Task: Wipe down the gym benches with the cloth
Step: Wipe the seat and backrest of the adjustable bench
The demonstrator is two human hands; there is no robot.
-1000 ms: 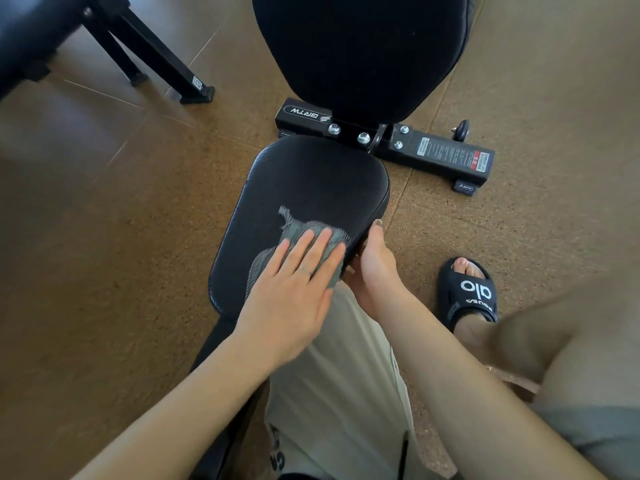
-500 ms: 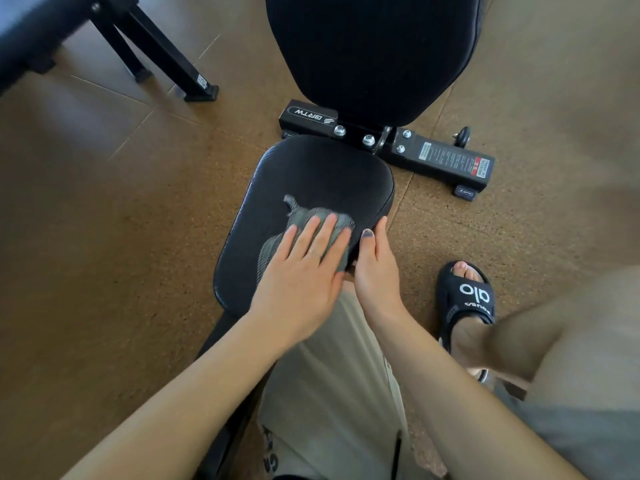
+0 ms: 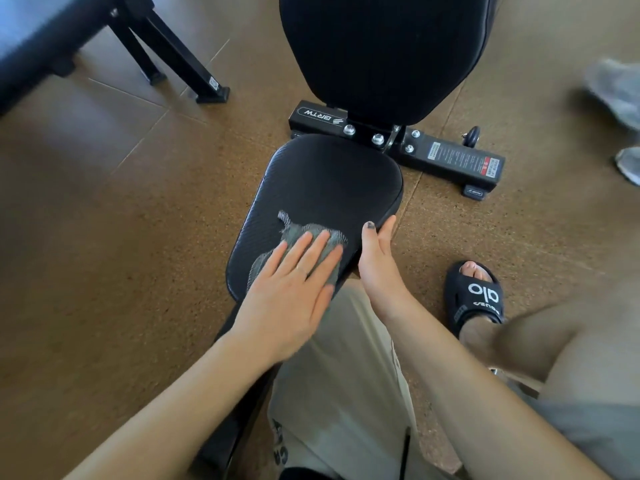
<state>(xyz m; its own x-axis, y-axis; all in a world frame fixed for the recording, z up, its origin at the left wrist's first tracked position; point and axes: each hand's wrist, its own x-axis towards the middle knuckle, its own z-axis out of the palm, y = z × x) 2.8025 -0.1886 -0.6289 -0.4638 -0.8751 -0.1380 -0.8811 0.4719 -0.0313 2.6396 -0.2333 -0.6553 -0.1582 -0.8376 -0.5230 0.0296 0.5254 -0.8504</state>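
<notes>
The left hand (image 3: 294,289) presses the grey cloth (image 3: 304,244) flat on the black seat pad (image 3: 318,181) with its 4 fingers straight and a little spread, and compared with 1 second ago the hand and cloth are slightly further up the pad. The right hand (image 3: 377,258), just right of the cloth, now has straighter fingers along the pad's side edge, where before they were curled around it. I judge that wiping continues towards the backrest (image 3: 381,53), still untouched.
</notes>
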